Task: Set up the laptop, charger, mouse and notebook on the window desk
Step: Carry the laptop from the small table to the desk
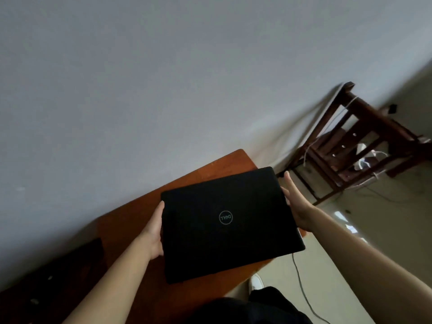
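Observation:
A closed black laptop [230,224] with a round logo on its lid is held flat over the right end of an orange-brown desk [198,181]. My left hand [153,232] grips its left edge, fingers under the laptop and thumb along the rim. My right hand [295,206] holds the right edge, with the fingers stretched along the side. The laptop's near right corner sticks out past the desk edge. No charger, mouse or notebook can be made out.
A grey wall runs behind the desk. A dark flat object [58,277] lies on the desk's left end. A dark wooden chair [357,141] with white cables stands at the right on the tiled floor. A cable [301,284] runs across the floor near my shoe [256,281].

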Motion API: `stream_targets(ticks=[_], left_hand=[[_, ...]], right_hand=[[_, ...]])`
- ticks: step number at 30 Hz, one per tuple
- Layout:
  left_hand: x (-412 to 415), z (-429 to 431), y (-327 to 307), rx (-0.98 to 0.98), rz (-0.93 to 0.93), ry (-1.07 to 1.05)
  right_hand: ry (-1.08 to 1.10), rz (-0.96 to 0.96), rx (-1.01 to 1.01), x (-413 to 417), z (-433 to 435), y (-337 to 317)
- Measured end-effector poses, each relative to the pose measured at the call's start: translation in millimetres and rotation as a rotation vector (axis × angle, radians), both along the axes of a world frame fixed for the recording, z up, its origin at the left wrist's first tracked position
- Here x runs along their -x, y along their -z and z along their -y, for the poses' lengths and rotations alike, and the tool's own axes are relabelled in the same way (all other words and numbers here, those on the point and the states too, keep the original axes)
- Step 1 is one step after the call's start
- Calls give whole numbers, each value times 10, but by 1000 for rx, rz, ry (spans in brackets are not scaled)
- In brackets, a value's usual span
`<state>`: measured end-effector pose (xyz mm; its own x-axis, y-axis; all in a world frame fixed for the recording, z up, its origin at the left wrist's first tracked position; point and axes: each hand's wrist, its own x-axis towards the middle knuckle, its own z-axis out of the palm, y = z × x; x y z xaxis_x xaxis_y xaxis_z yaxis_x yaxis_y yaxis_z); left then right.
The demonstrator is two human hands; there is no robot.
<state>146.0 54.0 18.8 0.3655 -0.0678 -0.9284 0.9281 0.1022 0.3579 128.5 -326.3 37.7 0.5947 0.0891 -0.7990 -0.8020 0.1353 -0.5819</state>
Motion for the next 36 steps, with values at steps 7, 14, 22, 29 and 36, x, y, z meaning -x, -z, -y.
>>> stream_targets(ticks=[7,14,22,29,36], left_hand=[[-434,930,-202,186,159,275],[-401,2108,-335,225,207,592],[63,4191,-490,229,270,935],[771,5903,-641,252,298,1186],[1089,7142,-689,225,253,1334]], right_hand=[[382,27,37,906,743,-245],[698,84,5,2087,1676,-439],[881,107,25,3659,3004,-626],[1050,128,41,4925,3948,-713],[1176,95,18,5413,4572,-467]])
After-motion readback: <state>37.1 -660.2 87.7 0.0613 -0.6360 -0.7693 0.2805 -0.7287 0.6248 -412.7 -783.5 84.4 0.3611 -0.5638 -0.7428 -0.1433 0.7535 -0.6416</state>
